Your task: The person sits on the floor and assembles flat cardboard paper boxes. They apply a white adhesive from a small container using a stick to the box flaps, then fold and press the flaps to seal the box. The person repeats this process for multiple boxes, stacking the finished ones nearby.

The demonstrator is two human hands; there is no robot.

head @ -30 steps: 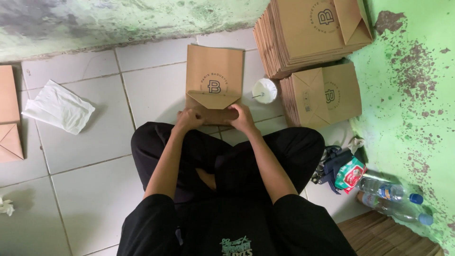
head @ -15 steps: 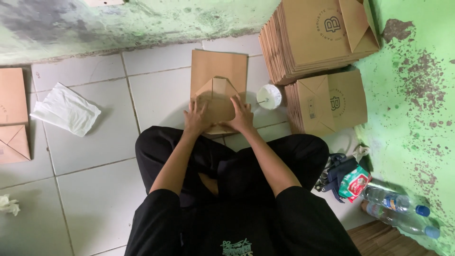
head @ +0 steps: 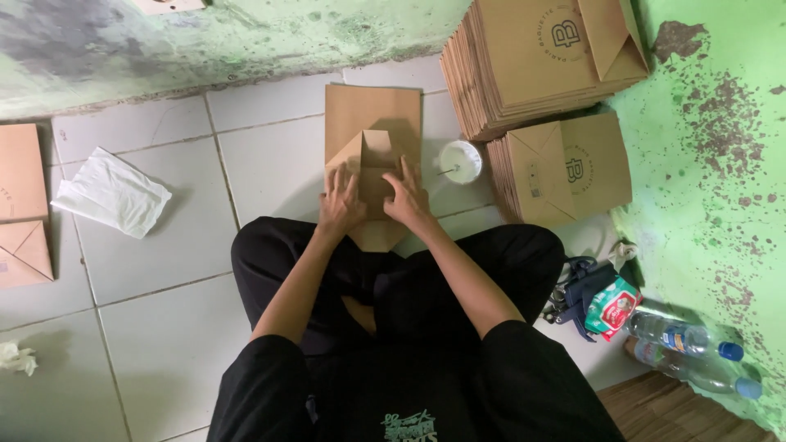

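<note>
Both hands lie flat on a brown paper bag [head: 372,139] that rests on the white tiled floor [head: 164,270], just in front of the person's crossed legs. The left hand [head: 340,200] has its fingers [head: 337,182] slightly spread and presses on the folded bottom flaps. The right hand [head: 407,195] also presses there, fingers [head: 401,172] apart, gripping nothing. Just right of the right fingers stands a small white cup [head: 460,161]. Beyond it are two stacks of folded bags [head: 540,57]. Well left of the left fingers lies a white plastic bag [head: 110,192].
</note>
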